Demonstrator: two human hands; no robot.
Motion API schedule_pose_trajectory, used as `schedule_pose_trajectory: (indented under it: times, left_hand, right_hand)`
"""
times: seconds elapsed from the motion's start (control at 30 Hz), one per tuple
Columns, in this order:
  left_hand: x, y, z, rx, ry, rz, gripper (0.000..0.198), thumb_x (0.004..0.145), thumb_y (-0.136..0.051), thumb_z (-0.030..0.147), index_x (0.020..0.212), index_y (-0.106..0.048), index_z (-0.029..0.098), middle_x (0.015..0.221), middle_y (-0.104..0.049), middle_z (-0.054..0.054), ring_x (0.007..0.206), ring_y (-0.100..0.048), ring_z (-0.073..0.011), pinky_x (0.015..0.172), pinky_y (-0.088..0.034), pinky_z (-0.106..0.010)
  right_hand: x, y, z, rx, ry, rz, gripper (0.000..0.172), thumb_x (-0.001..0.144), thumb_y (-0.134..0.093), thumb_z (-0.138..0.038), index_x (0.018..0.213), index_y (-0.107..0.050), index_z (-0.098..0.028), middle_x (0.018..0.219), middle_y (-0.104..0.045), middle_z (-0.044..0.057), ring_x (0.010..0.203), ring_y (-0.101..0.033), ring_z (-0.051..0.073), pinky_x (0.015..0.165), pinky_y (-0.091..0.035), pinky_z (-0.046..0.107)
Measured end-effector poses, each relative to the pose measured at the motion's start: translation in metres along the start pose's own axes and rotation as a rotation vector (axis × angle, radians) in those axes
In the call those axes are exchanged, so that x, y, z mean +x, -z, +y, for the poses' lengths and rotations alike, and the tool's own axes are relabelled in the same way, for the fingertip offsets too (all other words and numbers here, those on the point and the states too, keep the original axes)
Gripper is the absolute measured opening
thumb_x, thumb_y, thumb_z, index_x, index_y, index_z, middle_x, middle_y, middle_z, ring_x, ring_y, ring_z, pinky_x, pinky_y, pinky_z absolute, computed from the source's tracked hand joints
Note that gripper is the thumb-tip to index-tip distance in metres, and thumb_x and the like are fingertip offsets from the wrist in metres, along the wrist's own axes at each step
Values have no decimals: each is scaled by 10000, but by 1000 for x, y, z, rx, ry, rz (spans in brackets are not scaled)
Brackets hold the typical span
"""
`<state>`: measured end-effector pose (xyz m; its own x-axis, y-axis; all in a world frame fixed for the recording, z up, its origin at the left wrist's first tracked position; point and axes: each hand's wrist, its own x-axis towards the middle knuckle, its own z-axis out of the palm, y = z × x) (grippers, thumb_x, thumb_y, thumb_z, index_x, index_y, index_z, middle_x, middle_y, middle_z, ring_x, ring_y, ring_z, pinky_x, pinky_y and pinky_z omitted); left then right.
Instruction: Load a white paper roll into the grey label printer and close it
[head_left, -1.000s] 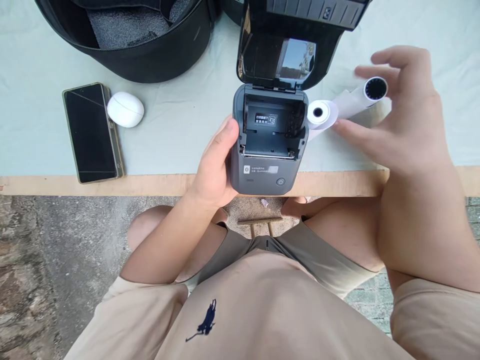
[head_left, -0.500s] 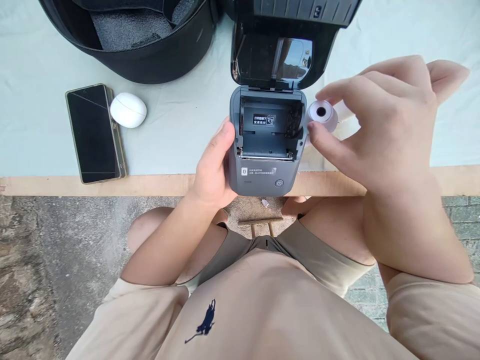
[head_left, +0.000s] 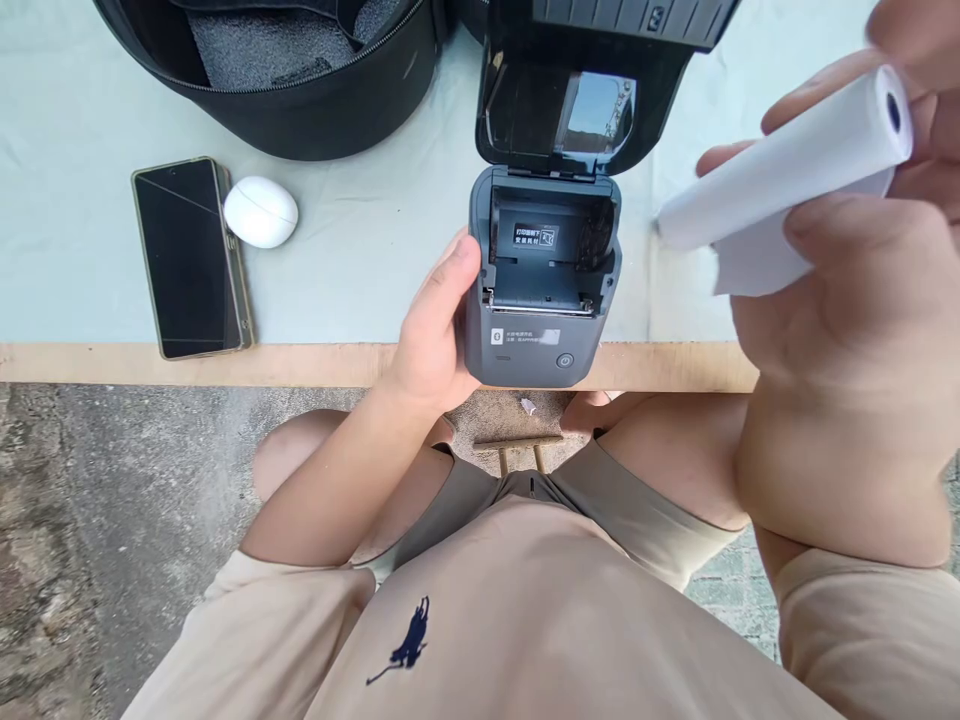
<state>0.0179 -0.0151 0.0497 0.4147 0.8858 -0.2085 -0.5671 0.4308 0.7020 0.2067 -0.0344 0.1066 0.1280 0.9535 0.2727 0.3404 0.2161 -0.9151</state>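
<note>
My left hand (head_left: pixel 439 325) grips the left side of a dark grey portable label printer (head_left: pixel 525 350), its thumb along the edge. The printer's black lid (head_left: pixel 525 110) stands raised, and the paper bay (head_left: pixel 536 270) inside holds no roll. To the right of the printer, my right hand (head_left: pixel 862 240) is closed around a white paper roll (head_left: pixel 787 160). The roll lies slantwise with its hollow core end up and right, and a loose flap of paper (head_left: pixel 761 255) hangs below it. Part of that hand is blurred and cut off by the frame.
A black phone (head_left: pixel 187 260) lies on the pale tablecloth (head_left: pixel 360 240), with a white rounded case (head_left: pixel 261 212) touching its right side. An unzipped black case (head_left: pixel 322 120) with grey foam stands at the back left. The wooden table edge (head_left: pixel 330 365) runs in front.
My right hand has lifted the paper roll and turned it from end-on to slantwise, up and right. The left hand still holds the printer; the view has shifted slightly.
</note>
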Motion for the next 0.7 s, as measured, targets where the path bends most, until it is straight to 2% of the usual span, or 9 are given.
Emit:
schedule_pose_trajectory:
  times: [0.07, 0.13, 0.2, 0.3, 0.4, 0.5, 0.6, 0.67, 0.7]
  left_hand:
    - [0, -1, 0, -13, 1, -11, 342, 906, -358, 383, 999, -632, 202, 975, -693, -38, 1313, -462, -245, 1051, -454, -392]
    - [1, -1, 1, -38, 2, -33, 334, 907, -359, 375, 1001, -626, 199, 1007, -693, -52, 1316, -458, -249, 1052, -450, -392]
    - [1, -1, 1, -62, 6, -53, 335, 914, -349, 372, 995, -621, 194, 1033, -689, -63, 1312, -461, -255, 1055, -446, -401]
    - [1, -1, 1, -88, 4, -54, 329, 917, -349, 360, 983, -621, 186, 1009, -692, -56, 1297, -478, -256, 1056, -449, -408]
    - [1, 0, 0, -75, -2, -47, 345, 912, -352, 363, 1000, -629, 177, 954, -695, -42, 1276, -503, -249, 1044, -468, -389]
    - [2, 3, -2, -42, -21, -61, 371, 908, -365, 396, 1013, -632, 161, 938, -690, -42, 1255, -522, -254, 1029, -484, -381]
    - [2, 5, -4, -52, -21, -76, 358, 895, -419, 419, 1036, -617, 156, 953, -682, -44, 1252, -521, -259, 1032, -482, -390]
    - [3, 7, -6, -68, -18, -101, 345, 880, -465, 430, 1064, -598, 170, 984, -676, -48, 1259, -511, -256, 1035, -479, -390]
    - [3, 7, -7, -70, -21, -115, 339, 872, -485, 436, 1073, -589, 184, 1005, -673, -47, 1262, -506, -253, 1032, -481, -389]
  right_hand:
    - [4, -2, -3, 185, -145, -59, 499, 710, -425, -145, 1153, -537, -348, 1076, -566, -37, 936, -630, 160, 683, -585, 349]
    - [10, -2, -4, 291, -419, -127, 487, 682, -371, -81, 1084, -489, -328, 1097, -560, -46, 940, -634, 135, 545, -563, 269]
    - [16, 1, -3, 352, -614, -159, 412, 693, -362, -83, 1024, -479, -298, 1193, -544, -37, 1011, -621, 126, 566, -567, 240]
    - [19, 5, -1, 392, -666, -136, 290, 810, -353, -188, 1048, -483, -292, 1266, -519, -8, 1101, -592, 124, 716, -588, 250]
    - [17, 3, 0, 387, -606, -57, 300, 809, -463, -192, 1076, -425, -324, 1000, -570, -35, 966, -635, 95, 636, -574, 197]
    - [12, -4, 0, 435, -461, -72, 352, 747, -575, -157, 1014, -471, -362, 820, -508, -74, 846, -648, 103, 510, -535, 197]
    - [5, -12, -1, 417, -166, -69, 379, 728, -626, -161, 1029, -528, -370, 963, -529, -70, 842, -632, 113, 608, -577, 275]
    - [1, -16, -1, 298, 60, -23, 400, 738, -626, -158, 1074, -521, -347, 1108, -504, -69, 874, -607, 99, 756, -575, 298]
    - [-1, -17, -2, 195, 127, -42, 395, 760, -607, -164, 1099, -504, -339, 1132, -500, -72, 884, -598, 90, 800, -558, 291]
